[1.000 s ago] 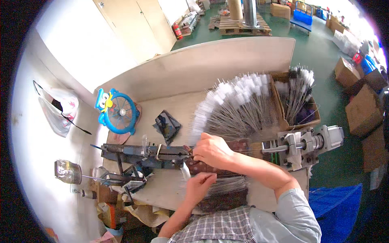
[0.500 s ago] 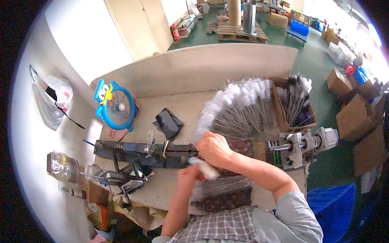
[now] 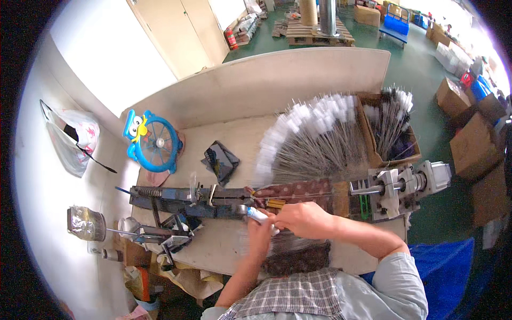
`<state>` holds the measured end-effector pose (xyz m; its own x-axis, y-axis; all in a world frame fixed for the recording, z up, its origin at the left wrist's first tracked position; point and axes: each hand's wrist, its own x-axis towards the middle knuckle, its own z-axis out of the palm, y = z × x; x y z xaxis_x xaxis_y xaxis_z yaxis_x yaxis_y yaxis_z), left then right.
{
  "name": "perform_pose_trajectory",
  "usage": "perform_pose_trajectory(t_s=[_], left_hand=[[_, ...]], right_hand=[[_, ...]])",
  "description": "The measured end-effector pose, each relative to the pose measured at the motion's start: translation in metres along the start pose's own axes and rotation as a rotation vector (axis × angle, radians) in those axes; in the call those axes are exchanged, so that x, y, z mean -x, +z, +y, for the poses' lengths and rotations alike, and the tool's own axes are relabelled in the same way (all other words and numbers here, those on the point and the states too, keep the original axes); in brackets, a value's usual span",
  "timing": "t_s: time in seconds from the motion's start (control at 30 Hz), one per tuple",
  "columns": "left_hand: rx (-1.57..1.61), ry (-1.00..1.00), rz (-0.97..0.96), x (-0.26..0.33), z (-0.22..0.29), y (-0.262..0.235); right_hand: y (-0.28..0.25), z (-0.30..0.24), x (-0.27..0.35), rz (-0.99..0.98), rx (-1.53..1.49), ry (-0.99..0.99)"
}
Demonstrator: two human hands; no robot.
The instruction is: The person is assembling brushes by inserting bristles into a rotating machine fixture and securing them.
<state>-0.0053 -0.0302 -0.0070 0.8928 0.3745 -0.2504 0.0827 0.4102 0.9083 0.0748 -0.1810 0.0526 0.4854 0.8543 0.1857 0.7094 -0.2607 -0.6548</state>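
Note:
My left hand [image 3: 258,234] is closed around a slim white-and-blue cylinder [image 3: 257,215], slanting just on the near side of a long dark metal fixture [image 3: 229,201]. My right hand [image 3: 305,220] sits close beside it, fingers pinched together near the cylinder's lower end; what they hold is hidden. Pale thin stems [image 3: 290,244] lie blurred under the hands, over dark dotted cloth [image 3: 298,260]. Behind the hands, a thin wire [image 3: 314,197] runs over a brown dotted cloth toward a motor-driven shaft unit [image 3: 394,186]. A small yellow block [image 3: 276,204] lies by the fixture's right end.
Many wire brushes with white heads [image 3: 314,120] fan out at the back. A cardboard box [image 3: 376,152] holds more with dark tips. A blue cartoon fan [image 3: 157,140], a dark folded pouch [image 3: 221,161] and a metal-framed device [image 3: 165,234] stand toward the left. A raised board [image 3: 256,85] edges the table.
My right hand has come down and toward me from the fixture's end to beside my left hand. The left hand has shifted slightly right, still gripping the cylinder. The view has shifted a little.

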Motion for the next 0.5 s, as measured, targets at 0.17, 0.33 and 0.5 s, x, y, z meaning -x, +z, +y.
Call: perform_pose_trajectory(t_s=[0.17, 0.33, 0.5], left_hand=[[-0.850, 0.052, -0.074, -0.012, 0.015, -0.018], [-0.629, 0.074, 0.000, -0.007, 0.012, -0.056], [0.216, -0.099, 0.406, 0.013, 0.017, -0.159]], right_hand=[[0.055, 0.047, -0.016, 0.099, 0.328, 0.116], [0.051, 0.032, -0.018, 0.052, 0.216, 0.086], [0.022, 0.018, -0.009, 0.035, 0.112, -0.093]])
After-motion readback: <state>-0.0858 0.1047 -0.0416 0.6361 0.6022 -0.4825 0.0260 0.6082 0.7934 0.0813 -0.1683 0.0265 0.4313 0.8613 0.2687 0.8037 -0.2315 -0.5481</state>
